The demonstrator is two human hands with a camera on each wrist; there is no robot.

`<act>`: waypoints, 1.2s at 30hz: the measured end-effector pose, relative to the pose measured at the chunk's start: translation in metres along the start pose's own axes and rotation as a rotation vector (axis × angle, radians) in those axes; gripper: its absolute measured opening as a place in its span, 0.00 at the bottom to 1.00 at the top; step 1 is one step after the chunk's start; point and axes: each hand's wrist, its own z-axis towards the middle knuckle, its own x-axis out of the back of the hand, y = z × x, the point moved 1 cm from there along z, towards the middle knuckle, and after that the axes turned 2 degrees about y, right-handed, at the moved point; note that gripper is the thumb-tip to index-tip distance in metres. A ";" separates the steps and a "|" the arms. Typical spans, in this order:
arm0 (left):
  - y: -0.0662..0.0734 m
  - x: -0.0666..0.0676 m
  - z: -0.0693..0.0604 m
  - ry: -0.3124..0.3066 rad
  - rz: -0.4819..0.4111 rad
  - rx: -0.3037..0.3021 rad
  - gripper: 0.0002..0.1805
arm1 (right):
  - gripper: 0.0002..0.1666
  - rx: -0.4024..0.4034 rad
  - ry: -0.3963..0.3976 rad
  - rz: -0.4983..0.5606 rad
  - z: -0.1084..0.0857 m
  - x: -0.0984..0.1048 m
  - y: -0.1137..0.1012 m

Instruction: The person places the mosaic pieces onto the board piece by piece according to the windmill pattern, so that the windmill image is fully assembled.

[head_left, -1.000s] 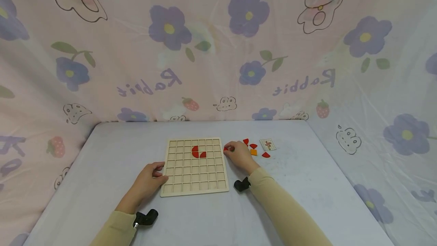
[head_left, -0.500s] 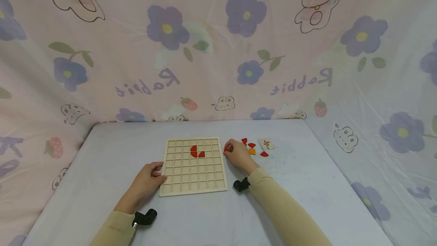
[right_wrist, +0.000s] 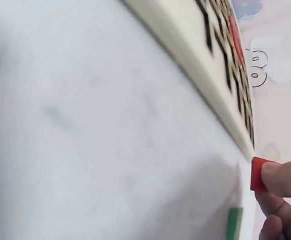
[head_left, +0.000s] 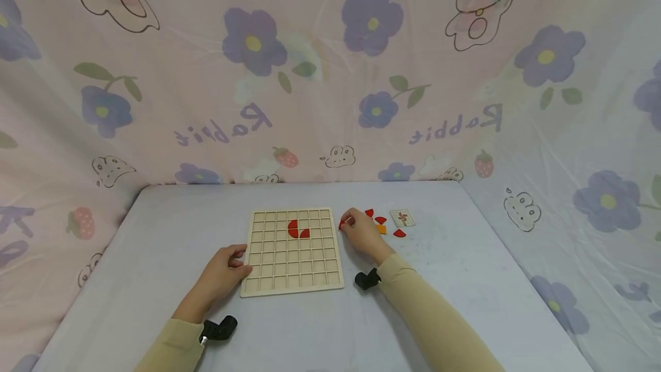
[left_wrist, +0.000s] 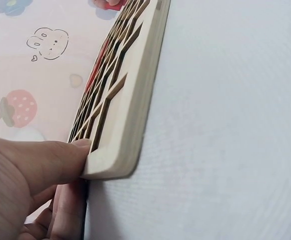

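Observation:
A square wooden grid board [head_left: 293, 268] lies on the white table. Red wedge pieces [head_left: 293, 228] sit in cells of its upper middle. My left hand [head_left: 222, 271] holds the board's left edge, thumb on the rim in the left wrist view and fingers against the side. Just off the board's right edge, my right hand [head_left: 364, 235] pinches a red piece [right_wrist: 258, 174] between thumb and fingers; the fingers hide part of it.
Right of my right hand lie loose red wedges [head_left: 400, 233], an orange square [head_left: 381, 229] partly covered by the hand, and a small patterned grid card [head_left: 403, 217]. A green piece [right_wrist: 234, 224] shows in the right wrist view. A printed curtain [head_left: 320, 102] stands behind the table.
My right hand has risen slightly beside the board, with the red piece still pinched and turned a little. The left hand stays on the board. The head view has shifted slightly.

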 end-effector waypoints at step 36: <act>-0.001 0.000 0.002 0.011 -0.011 0.020 0.31 | 0.03 0.069 -0.080 0.046 0.003 -0.040 -0.039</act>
